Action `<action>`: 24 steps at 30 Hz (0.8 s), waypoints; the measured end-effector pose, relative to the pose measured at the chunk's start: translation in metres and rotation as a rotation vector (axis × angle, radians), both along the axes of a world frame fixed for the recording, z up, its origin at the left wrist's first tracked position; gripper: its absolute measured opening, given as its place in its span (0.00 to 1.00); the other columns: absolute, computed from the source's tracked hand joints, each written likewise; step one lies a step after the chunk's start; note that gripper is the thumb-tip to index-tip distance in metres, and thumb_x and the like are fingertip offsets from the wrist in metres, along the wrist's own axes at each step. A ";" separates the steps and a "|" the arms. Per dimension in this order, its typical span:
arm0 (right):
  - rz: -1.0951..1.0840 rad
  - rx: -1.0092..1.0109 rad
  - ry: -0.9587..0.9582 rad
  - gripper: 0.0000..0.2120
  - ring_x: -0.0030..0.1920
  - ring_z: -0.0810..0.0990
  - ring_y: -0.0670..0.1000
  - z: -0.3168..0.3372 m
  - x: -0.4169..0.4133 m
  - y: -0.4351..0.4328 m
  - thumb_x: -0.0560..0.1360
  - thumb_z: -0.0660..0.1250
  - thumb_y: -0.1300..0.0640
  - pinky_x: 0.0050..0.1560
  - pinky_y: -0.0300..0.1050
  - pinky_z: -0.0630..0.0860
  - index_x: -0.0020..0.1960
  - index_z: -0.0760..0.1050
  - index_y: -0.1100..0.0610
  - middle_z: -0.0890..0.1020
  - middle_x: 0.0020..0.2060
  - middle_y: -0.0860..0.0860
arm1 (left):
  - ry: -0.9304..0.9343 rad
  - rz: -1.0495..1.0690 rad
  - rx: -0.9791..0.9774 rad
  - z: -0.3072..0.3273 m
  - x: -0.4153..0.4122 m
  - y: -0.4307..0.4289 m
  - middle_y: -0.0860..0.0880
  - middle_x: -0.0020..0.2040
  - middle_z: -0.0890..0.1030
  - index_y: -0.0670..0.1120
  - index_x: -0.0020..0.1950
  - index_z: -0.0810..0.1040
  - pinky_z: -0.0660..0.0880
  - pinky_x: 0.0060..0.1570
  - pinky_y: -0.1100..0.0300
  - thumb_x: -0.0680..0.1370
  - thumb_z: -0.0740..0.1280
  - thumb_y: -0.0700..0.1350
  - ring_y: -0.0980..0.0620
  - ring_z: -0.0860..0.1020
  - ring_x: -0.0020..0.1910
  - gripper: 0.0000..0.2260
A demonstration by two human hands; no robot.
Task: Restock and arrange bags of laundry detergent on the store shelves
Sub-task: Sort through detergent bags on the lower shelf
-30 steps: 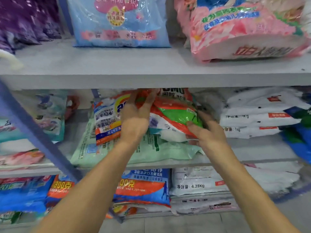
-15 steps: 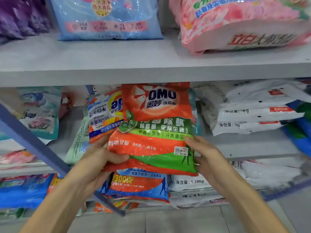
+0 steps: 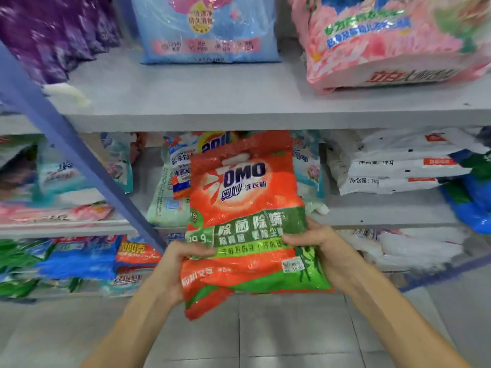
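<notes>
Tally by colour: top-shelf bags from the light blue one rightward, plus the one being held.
Light blue plastic bag: 1
Pink flowered plastic bag: 1
Orange-and-green OMO plastic bag, gripped by left hand and right hand: 1
Total: 3

Lifted the orange-and-green OMO detergent bag off the pale green bag on the middle shelf, where it lay crumpled a second ago. Brought it out in front of the shelf edge, upright, label facing the camera. Moved left hand from its top to its left edge, right hand gripping the right edge. Since then tilted it slightly, right side higher.
</notes>
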State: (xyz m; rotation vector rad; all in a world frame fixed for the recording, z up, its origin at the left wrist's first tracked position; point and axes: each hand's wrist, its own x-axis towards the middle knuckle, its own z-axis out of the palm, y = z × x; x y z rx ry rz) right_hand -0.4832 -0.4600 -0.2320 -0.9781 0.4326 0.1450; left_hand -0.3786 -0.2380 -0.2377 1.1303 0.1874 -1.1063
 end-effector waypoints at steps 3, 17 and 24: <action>0.042 0.038 0.022 0.36 0.57 0.82 0.68 0.006 -0.016 0.011 0.55 0.79 0.67 0.59 0.64 0.80 0.64 0.79 0.64 0.82 0.60 0.67 | 0.020 -0.013 -0.086 0.005 -0.020 0.025 0.32 0.50 0.85 0.34 0.50 0.86 0.84 0.38 0.44 0.42 0.83 0.34 0.35 0.86 0.42 0.35; -0.008 0.124 0.229 0.14 0.34 0.84 0.58 0.085 -0.029 0.112 0.76 0.69 0.52 0.37 0.47 0.83 0.43 0.85 0.62 0.85 0.37 0.58 | -0.227 -0.016 -0.040 0.089 -0.113 0.147 0.32 0.58 0.82 0.42 0.57 0.85 0.81 0.51 0.38 0.51 0.81 0.30 0.31 0.83 0.54 0.34; 0.185 0.160 0.051 0.08 0.33 0.84 0.58 0.126 -0.023 0.182 0.69 0.66 0.63 0.36 0.50 0.83 0.42 0.84 0.63 0.84 0.35 0.58 | -0.128 0.377 -0.052 0.149 -0.135 0.212 0.31 0.51 0.84 0.34 0.51 0.86 0.83 0.46 0.40 0.43 0.86 0.46 0.32 0.84 0.46 0.38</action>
